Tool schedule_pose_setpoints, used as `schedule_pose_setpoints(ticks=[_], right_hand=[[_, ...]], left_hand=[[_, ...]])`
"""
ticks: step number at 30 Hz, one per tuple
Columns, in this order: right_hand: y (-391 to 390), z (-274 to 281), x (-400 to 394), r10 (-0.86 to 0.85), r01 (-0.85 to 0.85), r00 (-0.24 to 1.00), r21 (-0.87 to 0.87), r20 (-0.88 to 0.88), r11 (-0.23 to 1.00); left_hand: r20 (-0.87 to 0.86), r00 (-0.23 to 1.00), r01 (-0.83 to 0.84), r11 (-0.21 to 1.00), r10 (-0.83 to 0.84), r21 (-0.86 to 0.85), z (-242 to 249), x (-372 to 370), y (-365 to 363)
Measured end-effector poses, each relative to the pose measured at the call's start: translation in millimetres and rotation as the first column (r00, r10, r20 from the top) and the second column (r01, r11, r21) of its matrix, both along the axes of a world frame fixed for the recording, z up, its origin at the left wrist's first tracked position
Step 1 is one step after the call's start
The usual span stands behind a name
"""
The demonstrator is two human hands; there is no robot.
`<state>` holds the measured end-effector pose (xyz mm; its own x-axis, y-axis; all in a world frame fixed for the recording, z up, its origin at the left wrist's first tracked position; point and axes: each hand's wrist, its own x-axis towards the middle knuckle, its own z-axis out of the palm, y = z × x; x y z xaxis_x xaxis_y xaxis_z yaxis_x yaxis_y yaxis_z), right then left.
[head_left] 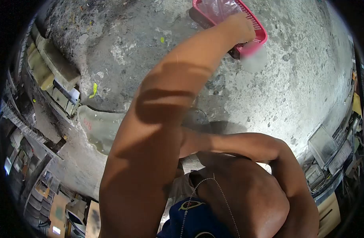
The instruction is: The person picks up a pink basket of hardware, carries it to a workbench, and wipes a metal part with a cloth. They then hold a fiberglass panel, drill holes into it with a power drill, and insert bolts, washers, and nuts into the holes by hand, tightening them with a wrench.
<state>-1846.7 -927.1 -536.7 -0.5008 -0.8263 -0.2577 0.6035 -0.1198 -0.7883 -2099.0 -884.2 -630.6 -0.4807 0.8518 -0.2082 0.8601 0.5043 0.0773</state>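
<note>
My left hand [243,28] reaches far forward over the near end of a pink plastic basket [262,33] on the floor. Just beyond its fingers, a pink and whitish rounded object [253,57] is smeared by motion. It appears held in that hand, though the fingers themselves are mostly hidden and its kind cannot be made out. Clear plastic film [221,8] lies inside the basket. My right hand [192,142] is close to my body, partly behind my left forearm, with its fingers out of sight. Near it, a clear, curved-edged piece [197,115] shows on the floor.
A greyish translucent panel [100,129] with red marks lies left of my left arm. Worn panels [51,65] and scrap line the left side; more panels [322,144] are stacked at right. Small yellow-green scraps [94,90] dot the rough concrete floor [293,91].
</note>
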Motion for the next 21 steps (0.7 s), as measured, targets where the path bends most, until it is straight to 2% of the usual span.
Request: schedule_pose_setpoints(ticks=[2,5,6,8,10,11,12,14,16,17,18,19,20,21], right_hand=[[-3,-2,4,0.010,-0.011,0.999,-0.030,-0.033,0.999],[-6,-2,9,0.037,-0.033,0.995,0.049,-0.090,0.998],[-8,-2,10,-0.015,0.021,0.992,0.048,-0.126,0.999],[-13,-5,13,-0.059,0.067,0.985,0.041,-0.162,0.997],[-16,-13,17,-0.016,0.014,0.997,-0.037,-0.070,0.999],[-16,-12,14,-0.017,0.014,0.997,-0.036,-0.073,0.999],[-14,-12,11,-0.014,0.012,0.991,-0.014,-0.137,1.000],[-10,-12,14,-0.014,0.017,0.982,0.015,-0.190,1.000],[-10,-13,20,-0.018,0.018,0.999,-0.001,-0.050,1.000],[-9,-9,18,-0.018,0.018,0.999,-0.001,-0.048,1.000],[-7,-5,14,-0.024,0.024,0.991,0.006,-0.129,1.000],[-6,-1,8,-0.031,0.035,0.976,0.013,-0.214,0.999],[-5,1,4,-0.034,0.038,0.975,0.013,-0.221,0.999],[-5,5,4,-0.033,0.047,0.980,0.071,-0.195,0.996]], left_hand=[[0.111,0.991,0.059,0.995,-0.068,0.076,8,-1,-7],[0.065,0.992,0.104,0.988,-0.112,0.116,14,2,-16],[0.070,0.992,0.098,0.989,-0.106,0.112,10,3,-17],[0.117,0.986,0.077,0.938,-0.123,0.339,2,4,-21],[0.127,0.991,0.000,0.945,-0.045,0.328,3,7,-22],[0.135,0.991,-0.068,0.944,0.025,0.323,7,9,-21],[0.134,0.991,-0.065,0.943,0.022,0.326,13,8,-17],[0.160,0.983,-0.086,0.995,0.093,-0.049,41,6,-11],[0.168,0.980,-0.099,0.995,0.103,-0.033,29,5,-2],[0.168,0.978,-0.119,0.993,0.120,-0.021,21,3,-1],[0.166,0.978,-0.121,0.992,0.123,-0.023,9,5,-1],[0.099,0.988,-0.120,0.992,0.115,0.049,4,7,-4],[0.032,0.994,-0.111,0.986,0.108,0.123,0,7,-4],[0.031,0.994,-0.109,0.986,0.106,0.123,-2,2,-2]])
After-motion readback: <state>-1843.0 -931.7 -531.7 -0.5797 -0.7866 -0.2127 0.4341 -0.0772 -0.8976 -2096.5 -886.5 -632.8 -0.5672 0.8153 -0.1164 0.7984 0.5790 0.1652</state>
